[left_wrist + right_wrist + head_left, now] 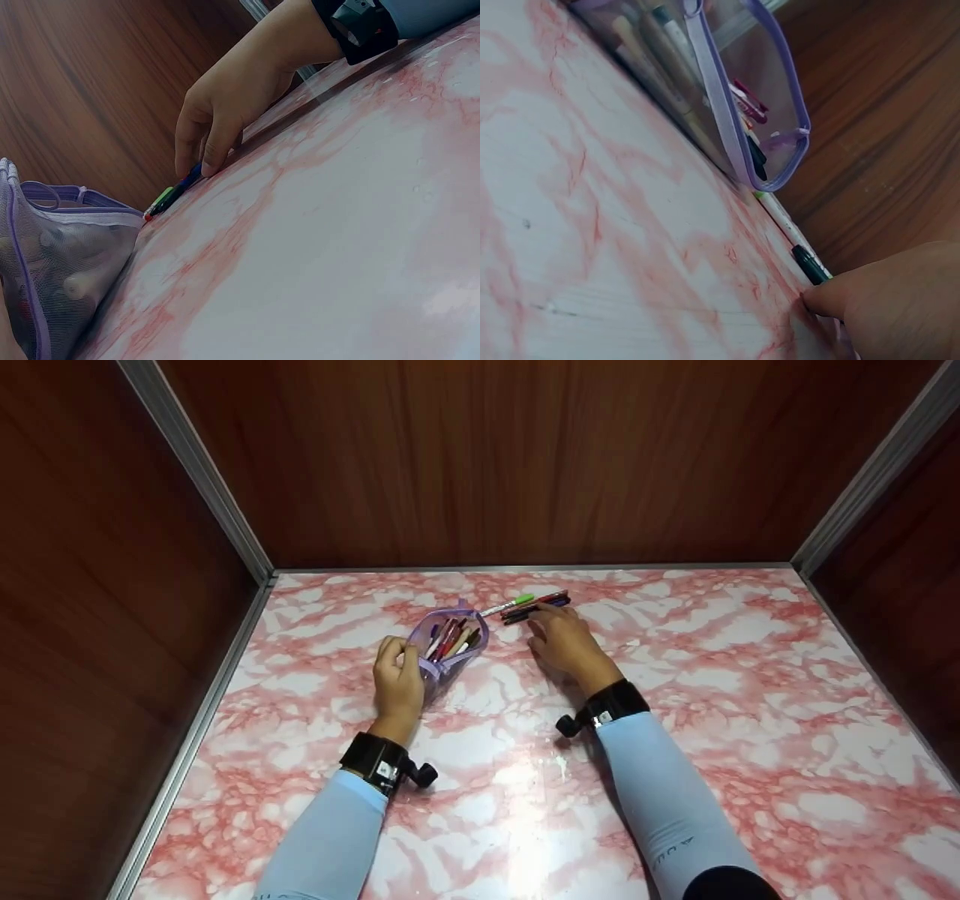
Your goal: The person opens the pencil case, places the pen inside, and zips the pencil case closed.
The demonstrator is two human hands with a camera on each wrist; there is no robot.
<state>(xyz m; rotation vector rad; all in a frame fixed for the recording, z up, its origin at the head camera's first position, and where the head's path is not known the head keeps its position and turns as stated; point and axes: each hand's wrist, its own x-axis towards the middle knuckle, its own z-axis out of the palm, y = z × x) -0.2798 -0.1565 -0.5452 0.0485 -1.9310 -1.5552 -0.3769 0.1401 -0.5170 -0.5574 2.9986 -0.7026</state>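
My left hand (399, 679) grips the near left rim of a mesh pencil case (480, 639) with purple edging. The case stands open at the top, with several pens and markers (454, 639) inside. To its right, my right hand (570, 643) reaches down to a small bunch of pens (517, 613) lying on the table. Thumb and fingers pinch at the near end of the bunch in the left wrist view, around a blue pen (193, 174). The right wrist view shows a dark-capped pen (808, 264) right at the thumb; the other fingertips are hidden there.
A white marker with a green cap (523, 599) lies between the case and the bunch. The red and white marbled table (712, 675) ends at a metal strip (637, 566) at the back. Dark wood panels (525, 457) rise behind and on both sides.
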